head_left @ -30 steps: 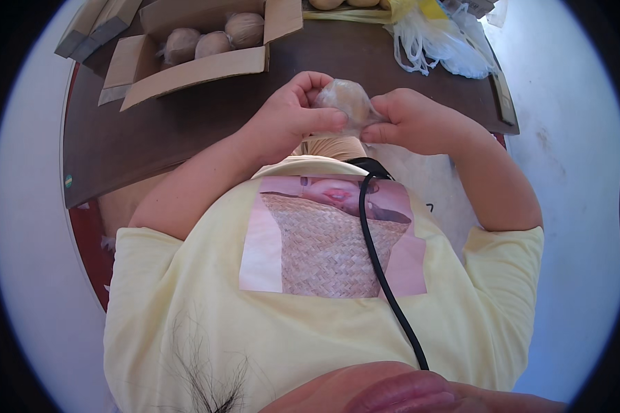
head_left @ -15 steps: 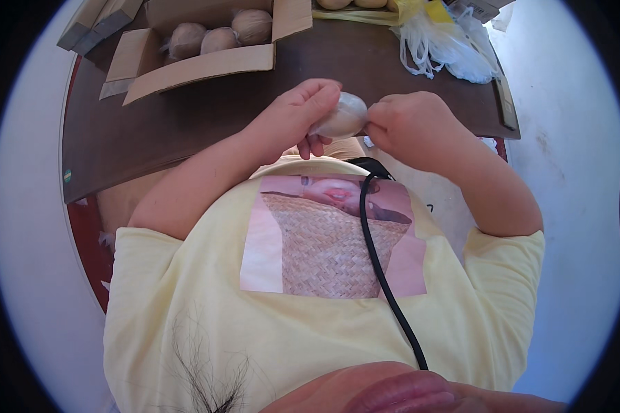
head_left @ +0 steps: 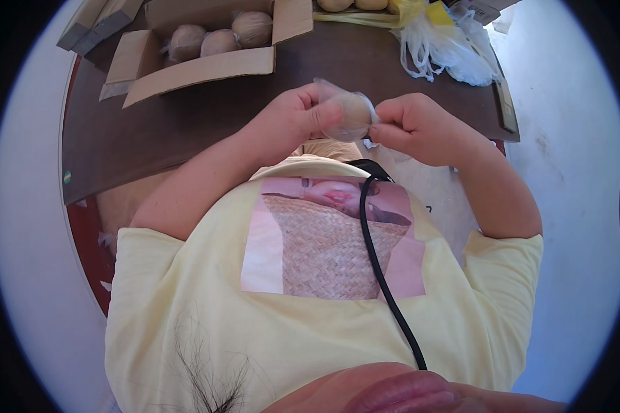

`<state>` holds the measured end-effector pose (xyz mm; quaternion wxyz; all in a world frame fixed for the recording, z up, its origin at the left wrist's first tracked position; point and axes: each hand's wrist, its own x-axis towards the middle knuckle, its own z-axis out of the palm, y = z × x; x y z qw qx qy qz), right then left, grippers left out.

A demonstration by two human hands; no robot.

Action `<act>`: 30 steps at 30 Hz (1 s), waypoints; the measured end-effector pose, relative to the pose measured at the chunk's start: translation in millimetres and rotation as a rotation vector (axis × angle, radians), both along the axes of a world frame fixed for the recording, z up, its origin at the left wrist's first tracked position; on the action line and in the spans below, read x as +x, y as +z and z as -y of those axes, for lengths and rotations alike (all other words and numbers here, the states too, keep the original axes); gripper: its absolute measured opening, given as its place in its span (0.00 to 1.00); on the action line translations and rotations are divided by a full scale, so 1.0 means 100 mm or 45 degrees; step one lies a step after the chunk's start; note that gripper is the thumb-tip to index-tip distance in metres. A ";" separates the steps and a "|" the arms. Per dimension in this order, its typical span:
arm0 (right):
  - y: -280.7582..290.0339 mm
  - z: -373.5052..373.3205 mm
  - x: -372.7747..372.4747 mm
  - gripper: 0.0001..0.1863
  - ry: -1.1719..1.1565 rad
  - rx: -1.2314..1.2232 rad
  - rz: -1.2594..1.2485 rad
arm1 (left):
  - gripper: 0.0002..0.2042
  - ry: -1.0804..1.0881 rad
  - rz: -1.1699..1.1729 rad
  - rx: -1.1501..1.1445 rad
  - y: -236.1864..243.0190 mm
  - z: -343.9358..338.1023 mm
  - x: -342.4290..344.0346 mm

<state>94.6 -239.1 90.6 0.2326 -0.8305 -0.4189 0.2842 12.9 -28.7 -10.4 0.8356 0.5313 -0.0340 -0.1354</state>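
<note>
Above the near edge of the table, my two hands hold a round tan item [head_left: 350, 118] wrapped in thin clear plastic film; it looks like a fruit, but its kind is not plain. My left hand [head_left: 306, 113] grips its left side, the thumb lying across the front and some film sticking up past the fingers. At its right side, my right hand [head_left: 417, 127] is closed, pinching the film between thumb and fingers. Similar film-wrapped round items [head_left: 218, 41] lie in an open cardboard box [head_left: 200, 76] at the far left of the table.
White plastic bags [head_left: 455, 58] and a yellow bag [head_left: 365, 17] with pale round items [head_left: 335, 4] lie at the far right. Flat grey boxes [head_left: 100, 27] are at the far left. The dark table [head_left: 145, 131] ends just before my body. A black cord [head_left: 379, 268] hangs down my shirt.
The wrapped item has turned in my left hand and shifted slightly right. Film now stands up above my left fingers, and my right thumb shows, pinching the film.
</note>
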 end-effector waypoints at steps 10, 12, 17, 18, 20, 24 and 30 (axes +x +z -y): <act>-0.05 0.00 0.07 0.08 0.140 0.279 0.487 | 0.25 0.065 -0.016 -0.051 0.07 -0.01 -0.04; -0.02 -0.01 0.09 0.07 -0.043 0.222 0.173 | 0.27 0.037 0.043 0.039 0.06 -0.01 -0.02; 0.01 0.01 0.15 0.11 -0.254 0.268 -0.415 | 0.28 -0.019 -0.074 0.139 0.06 -0.05 0.07; 0.00 0.01 0.16 0.11 -0.314 0.309 -0.588 | 0.27 0.044 -0.020 0.113 0.06 -0.04 0.07; -0.02 0.01 0.16 0.10 -0.431 0.388 -0.934 | 0.25 0.171 0.089 0.058 0.07 0.01 0.06; -0.11 0.01 0.16 0.08 -0.512 0.520 -1.081 | 0.29 0.276 0.447 0.158 0.05 0.06 0.02; -0.05 -0.04 0.11 0.08 -0.468 0.432 -1.046 | 0.37 0.290 0.612 0.792 0.00 0.05 0.03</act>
